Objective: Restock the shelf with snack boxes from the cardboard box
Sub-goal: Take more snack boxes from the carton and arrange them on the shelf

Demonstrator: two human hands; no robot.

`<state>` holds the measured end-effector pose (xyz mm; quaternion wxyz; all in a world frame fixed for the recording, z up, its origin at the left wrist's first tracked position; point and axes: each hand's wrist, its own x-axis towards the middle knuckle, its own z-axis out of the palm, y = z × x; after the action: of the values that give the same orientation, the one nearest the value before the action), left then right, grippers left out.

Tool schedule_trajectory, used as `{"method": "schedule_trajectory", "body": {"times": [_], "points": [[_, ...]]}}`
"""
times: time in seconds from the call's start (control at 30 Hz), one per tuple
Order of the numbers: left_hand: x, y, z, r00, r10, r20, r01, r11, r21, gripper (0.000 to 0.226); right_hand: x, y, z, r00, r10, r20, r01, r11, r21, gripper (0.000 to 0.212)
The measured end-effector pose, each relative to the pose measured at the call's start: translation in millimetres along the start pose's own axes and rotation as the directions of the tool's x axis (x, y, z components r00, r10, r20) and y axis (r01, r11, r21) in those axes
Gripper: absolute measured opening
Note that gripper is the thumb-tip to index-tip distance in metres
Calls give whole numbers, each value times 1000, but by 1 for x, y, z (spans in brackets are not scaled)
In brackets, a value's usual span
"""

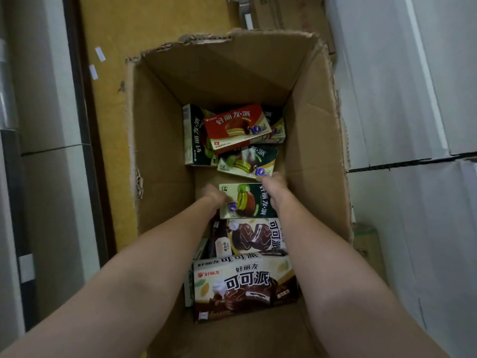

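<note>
Green box [247,201] sits mid-frame, deep in the carton [160,151], long axis left-right. Your left hand [213,196] and right hand [273,186] clamp its short ends; lift straight up toward you.

The light is dim and even, soft indoor light from overhead with no hard shadows. It reaches the far wall of the cardboard box [222,73] towards 12 o'clock, while the box floor sinks into murk. The pale panels [402,86] at 2 o'clock are the brightest area, grey rather than blown out. A faint sheen lies on the printed snack boxes [245,285], short of real glare. Both hands [273,183] show slight motion smear, fingers hard to make out. Wide-angle bending bows straight lines at 3 and 9 o'clock, and the forearms [124,293] swell towards 6. Fine detail is soft and grainy throughout
</note>
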<state>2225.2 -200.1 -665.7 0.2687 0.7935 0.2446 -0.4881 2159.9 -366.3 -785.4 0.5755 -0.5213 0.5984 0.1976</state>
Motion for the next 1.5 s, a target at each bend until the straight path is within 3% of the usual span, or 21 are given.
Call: {"method": "schedule_trajectory", "body": {"times": [0.07, 0.13, 0.23, 0.3, 0.5, 0.67, 0.77, 0.87, 1.03, 1.17, 1.3, 1.5], "points": [[-2, 4, 8, 1000, 5, -30, -7, 998, -55, 32, -48, -31, -5, 1000, -20, -24, 21, 999, 28, 57], [-4, 7, 17, 997, 7, -79, -14, 996, -86, 32, -87, -53, -10, 998, -28, -57, 30, 999, 42, 49], [-7, 10, 29, 998, -9, -62, -2, 985, -172, 78, -107, -66, -14, 991, -61, -117, 57, 998, -32, 55], [-12, 8, 31, 999, -18, -44, 7, 973, -232, 88, -112, -70, -17, 983, -82, -165, 73, 996, -59, 57], [-12, -1, 33, 999, -27, 18, 30, 961, -274, 66, -118, -73, -27, 973, -214, -86, 198, 966, -169, 41], [-26, -9, 21, 997, 72, 26, -57, 928, -369, 60, -133, -79, -34, 988, -154, 4, 153, 981, -118, 40], [-37, -10, 1, 994, 89, 62, -59, 924, -378, 60, -147, -84, -34, 989, -146, 32, 149, 982, -119, 21], [-53, -8, -15, 993, 81, 88, -37, 906, -422, 52, -165, -87, -31, 986, -165, 17, 165, 983, -78, 33], [-91, -10, -30, 994, 99, 34, -78, 915, -395, 36, -202, -91, -36, 976, -219, 22, 219, 976, -18, 32], [-127, -13, -41, 993, 120, -13, -114, 897, -428, 45, -244, -98, -45, 955, -293, 43, 295, 954, -55, 29], [-170, -16, -55, 989, 130, -72, -149, 888, -435, 40, -295, -104, -58, 927, -370, 62, 372, 928, -29, 31], [-263, -32, -87, 953, 222, -205, -296, 823, -485, 43, -382, -105, -90, 880, -425, 210, 421, 905, 68, 31]]}}
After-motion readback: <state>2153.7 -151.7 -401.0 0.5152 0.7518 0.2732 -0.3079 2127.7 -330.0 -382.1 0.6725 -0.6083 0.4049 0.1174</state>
